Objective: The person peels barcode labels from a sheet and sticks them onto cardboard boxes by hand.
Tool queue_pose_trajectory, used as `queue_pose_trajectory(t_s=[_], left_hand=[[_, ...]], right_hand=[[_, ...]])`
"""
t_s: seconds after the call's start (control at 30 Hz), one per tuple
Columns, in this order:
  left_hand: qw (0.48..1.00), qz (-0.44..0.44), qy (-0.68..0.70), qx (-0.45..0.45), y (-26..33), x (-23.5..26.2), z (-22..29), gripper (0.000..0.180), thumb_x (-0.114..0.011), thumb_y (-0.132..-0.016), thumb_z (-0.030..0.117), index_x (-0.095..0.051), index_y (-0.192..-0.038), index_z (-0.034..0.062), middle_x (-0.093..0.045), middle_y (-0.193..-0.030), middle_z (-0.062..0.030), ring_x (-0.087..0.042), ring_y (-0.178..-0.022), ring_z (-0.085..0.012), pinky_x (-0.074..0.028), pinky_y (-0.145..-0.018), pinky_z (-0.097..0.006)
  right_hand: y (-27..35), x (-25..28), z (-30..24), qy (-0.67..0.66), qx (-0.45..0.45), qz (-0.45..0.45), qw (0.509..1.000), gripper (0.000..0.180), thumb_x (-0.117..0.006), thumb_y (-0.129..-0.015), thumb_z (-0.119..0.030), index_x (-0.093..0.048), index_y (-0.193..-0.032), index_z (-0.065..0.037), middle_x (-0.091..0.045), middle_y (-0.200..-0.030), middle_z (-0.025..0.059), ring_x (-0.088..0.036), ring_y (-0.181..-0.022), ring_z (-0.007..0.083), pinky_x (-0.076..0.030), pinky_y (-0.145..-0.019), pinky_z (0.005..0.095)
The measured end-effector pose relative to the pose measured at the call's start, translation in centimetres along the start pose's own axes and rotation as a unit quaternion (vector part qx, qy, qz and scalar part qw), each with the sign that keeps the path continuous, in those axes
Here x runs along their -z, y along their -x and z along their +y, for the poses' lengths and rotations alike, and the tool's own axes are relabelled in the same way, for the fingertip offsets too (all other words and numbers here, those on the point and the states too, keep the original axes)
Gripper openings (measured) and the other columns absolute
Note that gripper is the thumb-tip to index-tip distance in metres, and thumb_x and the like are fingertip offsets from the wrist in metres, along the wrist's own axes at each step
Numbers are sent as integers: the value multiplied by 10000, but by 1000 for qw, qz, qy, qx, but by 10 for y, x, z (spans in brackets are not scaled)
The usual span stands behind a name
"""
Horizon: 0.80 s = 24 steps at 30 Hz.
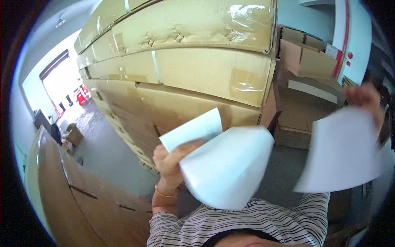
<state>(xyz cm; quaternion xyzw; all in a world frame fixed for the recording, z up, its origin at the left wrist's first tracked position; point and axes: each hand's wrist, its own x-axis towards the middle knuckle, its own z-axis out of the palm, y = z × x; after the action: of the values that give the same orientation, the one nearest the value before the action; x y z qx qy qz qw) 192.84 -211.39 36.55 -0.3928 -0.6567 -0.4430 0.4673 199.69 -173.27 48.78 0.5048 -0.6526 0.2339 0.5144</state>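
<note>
My left hand [170,160] is closed round a white paper sheet [230,168] that curls out to the right in front of my striped shirt. One end of it, or a second piece, sticks up above my fingers; I cannot tell which. Off to the right, my right hand [366,103] is raised and blurred by motion. From it hangs another white sheet [341,152], also blurred, gripped at its upper edge. The two sheets are apart from each other.
Large taped cardboard boxes [197,66] rise in a tall stack just ahead. An open carton [308,61] sits on more cardboard at the right. More brown boxes [94,197] stand at the lower left. A grey floor [111,152] leads to a bright doorway [66,82].
</note>
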Motion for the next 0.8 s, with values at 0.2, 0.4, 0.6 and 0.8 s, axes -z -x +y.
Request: queue_pose_trajectory(t_s=[0.2, 0.4, 0.6, 0.8], left_hand=[[952, -131, 85, -264, -68, 6, -15, 149, -777, -682, 93, -765, -824, 49, -651, -740, -4, -633, -762, -172, -421, -1101, -604], [901, -192, 65, -383, -125, -3, -15, 127, -753, -696, 100, -776, -794, 178, -649, -695, 42, -636, -668, -80, -236, -1181, -692], [900, -189, 68, -386, -146, -13, -23, 193, -714, -661, 57, -777, -783, 194, -598, -641, 73, -593, -624, -85, -198, -1182, -714], [900, -182, 73, -388, -153, -21, -31, 176, -722, -657, 78, -771, -779, 195, -609, -652, 77, -609, -643, -88, -165, -1190, -714]], right_hand=[[-67, 19, 43, -10, -277, -18, 961, 358, -614, -985, -225, -528, -1270, -26, -632, -1088, 159, -658, -917, 181, -545, -821, 317], [-148, -93, -1, -35, -318, 39, 947, 109, -678, -907, 35, -573, -917, 7, -696, -701, 19, -618, -539, 27, -437, -412, 138], [-168, -123, -16, 73, -355, 34, 931, 114, -693, -922, -23, -593, -974, -4, -684, -724, 25, -592, -558, 15, -416, -422, 139], [-166, -128, -15, 141, -324, 34, 935, 109, -694, -923, -33, -596, -967, -10, -652, -686, -6, -564, -545, 4, -399, -424, 139]])
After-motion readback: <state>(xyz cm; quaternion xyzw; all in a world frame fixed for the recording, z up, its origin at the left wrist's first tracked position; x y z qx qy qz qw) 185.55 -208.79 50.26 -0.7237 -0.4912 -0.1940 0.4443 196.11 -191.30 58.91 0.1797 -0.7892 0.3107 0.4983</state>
